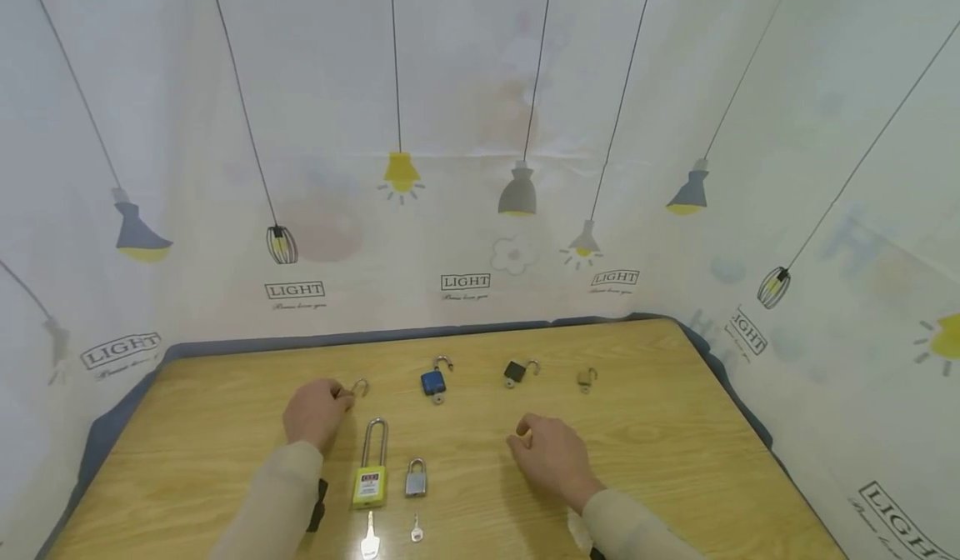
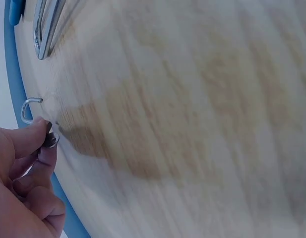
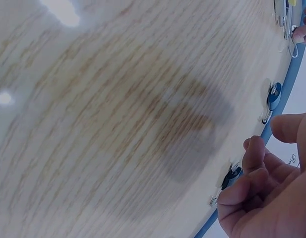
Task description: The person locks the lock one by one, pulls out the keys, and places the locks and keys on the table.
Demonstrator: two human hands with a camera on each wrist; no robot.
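At the left of the table, my left hand (image 1: 315, 414) pinches a small padlock (image 2: 29, 110) between thumb and fingers. Its shackle hangs open past the fingertips, while the body is mostly hidden by them. My right hand (image 1: 555, 460) hovers over the middle of the table, its fingers loosely curled and holding nothing. Beyond the hands lie a blue padlock (image 1: 432, 382), a black padlock (image 1: 514, 372) and a small brass-coloured padlock (image 1: 585, 381), all with open shackles and keys at their bases.
Between the arms lie a yellow long-shackle padlock (image 1: 369, 487) and a silver padlock (image 1: 416, 483), both closed. Below each is a loose key, the larger key (image 1: 370, 541) and the smaller key (image 1: 417, 531). A lamp-printed curtain (image 1: 465, 235) surrounds the wooden table (image 1: 675, 427).
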